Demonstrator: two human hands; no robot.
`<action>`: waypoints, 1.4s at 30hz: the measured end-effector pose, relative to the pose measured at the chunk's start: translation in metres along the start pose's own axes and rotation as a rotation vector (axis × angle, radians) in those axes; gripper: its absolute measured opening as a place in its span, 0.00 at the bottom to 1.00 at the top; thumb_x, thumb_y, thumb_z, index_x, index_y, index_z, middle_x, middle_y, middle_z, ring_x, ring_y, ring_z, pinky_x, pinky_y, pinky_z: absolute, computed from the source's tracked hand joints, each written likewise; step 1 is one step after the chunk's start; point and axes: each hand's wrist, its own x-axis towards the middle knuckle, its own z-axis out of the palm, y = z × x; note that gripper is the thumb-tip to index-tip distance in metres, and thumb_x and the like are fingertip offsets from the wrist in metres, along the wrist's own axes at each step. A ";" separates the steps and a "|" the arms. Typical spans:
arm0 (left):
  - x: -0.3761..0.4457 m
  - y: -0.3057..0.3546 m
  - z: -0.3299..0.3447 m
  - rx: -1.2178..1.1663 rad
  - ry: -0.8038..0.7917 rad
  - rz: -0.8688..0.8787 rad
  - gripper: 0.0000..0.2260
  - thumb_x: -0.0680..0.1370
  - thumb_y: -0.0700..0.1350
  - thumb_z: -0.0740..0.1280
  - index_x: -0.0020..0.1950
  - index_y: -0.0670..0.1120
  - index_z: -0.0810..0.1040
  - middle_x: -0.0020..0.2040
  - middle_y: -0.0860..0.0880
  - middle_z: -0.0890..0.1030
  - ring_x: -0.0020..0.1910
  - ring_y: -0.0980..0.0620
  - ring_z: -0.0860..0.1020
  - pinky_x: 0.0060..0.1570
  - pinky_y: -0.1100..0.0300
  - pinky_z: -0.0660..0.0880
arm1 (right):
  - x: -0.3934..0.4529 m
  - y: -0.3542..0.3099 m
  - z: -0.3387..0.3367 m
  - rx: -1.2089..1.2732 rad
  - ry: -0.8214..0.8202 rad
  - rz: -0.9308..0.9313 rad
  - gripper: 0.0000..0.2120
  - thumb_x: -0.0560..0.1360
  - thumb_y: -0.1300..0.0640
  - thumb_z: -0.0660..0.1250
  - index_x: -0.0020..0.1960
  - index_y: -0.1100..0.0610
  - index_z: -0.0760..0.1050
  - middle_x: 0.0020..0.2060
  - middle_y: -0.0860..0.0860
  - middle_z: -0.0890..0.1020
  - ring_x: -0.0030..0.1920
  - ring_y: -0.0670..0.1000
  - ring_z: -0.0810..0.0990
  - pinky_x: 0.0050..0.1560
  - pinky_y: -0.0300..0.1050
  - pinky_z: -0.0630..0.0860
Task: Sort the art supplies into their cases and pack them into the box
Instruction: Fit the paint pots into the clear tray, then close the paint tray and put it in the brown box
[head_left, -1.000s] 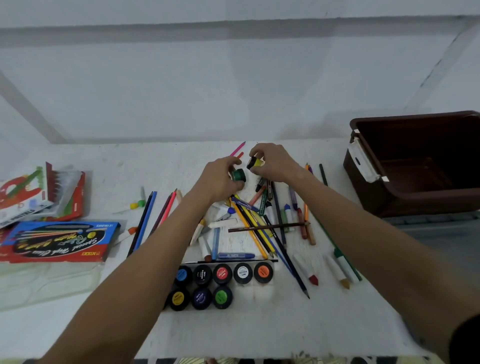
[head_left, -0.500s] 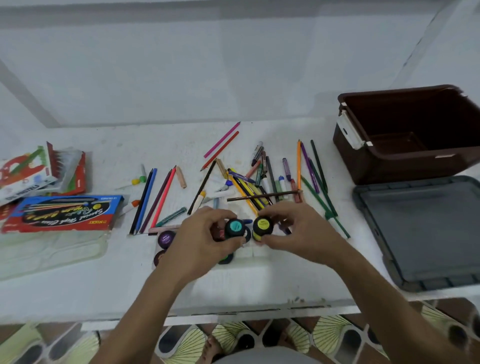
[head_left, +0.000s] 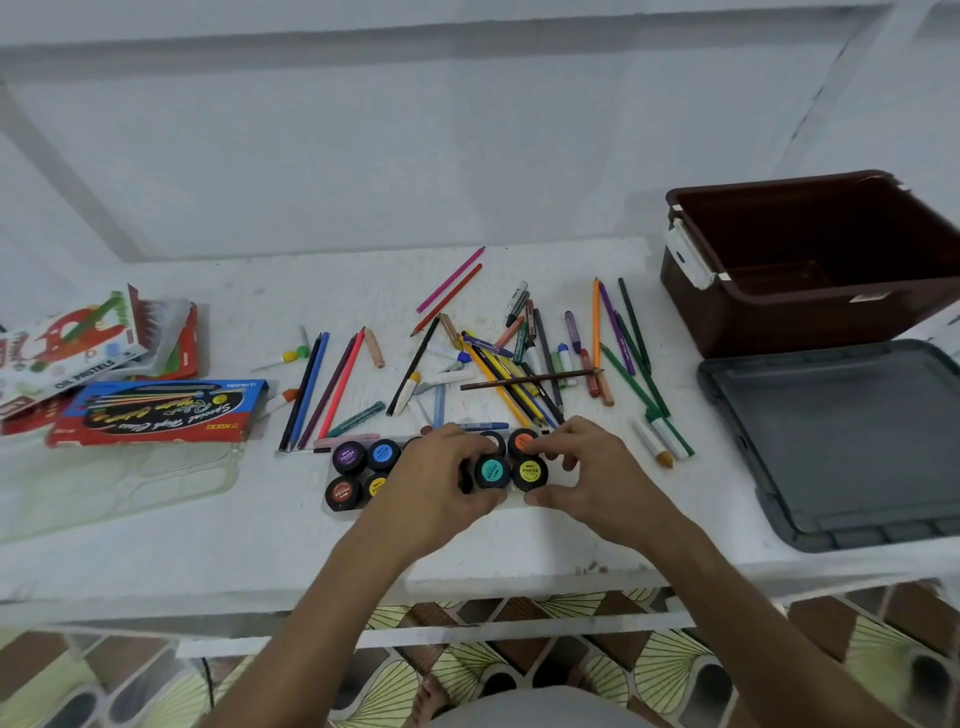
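Note:
Two rows of small black poster-paint jars sit near the table's front edge in a clear tray (head_left: 332, 512). My left hand (head_left: 441, 483) grips the teal-lidded jar (head_left: 492, 472) in the front row. My right hand (head_left: 587, 475) grips the yellow-lidded jar (head_left: 530, 472) beside it, thumb in front and fingers behind. A purple-lidded jar (head_left: 349, 457) and a blue-lidded jar (head_left: 383, 454) stand at the left end. Behind the jars lies a loose pile of coloured pencils, markers and crayons (head_left: 519, 364). The brown box (head_left: 810, 260) stands open at the right.
A grey lid (head_left: 841, 447) lies in front of the brown box. At the left are a blue-and-red pencil case (head_left: 156, 410), an oil pastels box (head_left: 67, 348) and a clear plastic tray (head_left: 104, 483). The table's front edge (head_left: 467, 587) is close below my hands.
Both hands carried the teal and yellow jars from the pencil pile down to the jar rows at the front and now hold them in the front row. The camera tilted down.

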 end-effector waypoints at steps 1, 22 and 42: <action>0.001 0.001 -0.001 0.016 -0.011 0.003 0.17 0.73 0.49 0.72 0.61 0.49 0.78 0.52 0.51 0.77 0.50 0.54 0.74 0.52 0.60 0.73 | 0.000 0.000 0.000 -0.005 -0.005 0.000 0.27 0.66 0.54 0.77 0.64 0.49 0.75 0.48 0.45 0.72 0.43 0.44 0.71 0.42 0.32 0.66; -0.002 -0.019 0.017 0.057 0.067 0.032 0.15 0.75 0.51 0.70 0.59 0.49 0.81 0.55 0.51 0.77 0.54 0.54 0.74 0.55 0.61 0.73 | 0.000 0.003 0.009 -0.033 0.002 -0.068 0.19 0.72 0.52 0.71 0.62 0.53 0.77 0.49 0.47 0.72 0.42 0.39 0.70 0.40 0.28 0.64; -0.134 -0.246 -0.130 -0.006 0.600 -0.949 0.21 0.75 0.47 0.68 0.66 0.43 0.74 0.64 0.40 0.74 0.57 0.42 0.76 0.57 0.55 0.71 | 0.092 -0.193 0.175 -0.054 -0.269 -0.260 0.22 0.75 0.53 0.66 0.65 0.62 0.72 0.62 0.55 0.76 0.57 0.52 0.76 0.50 0.37 0.69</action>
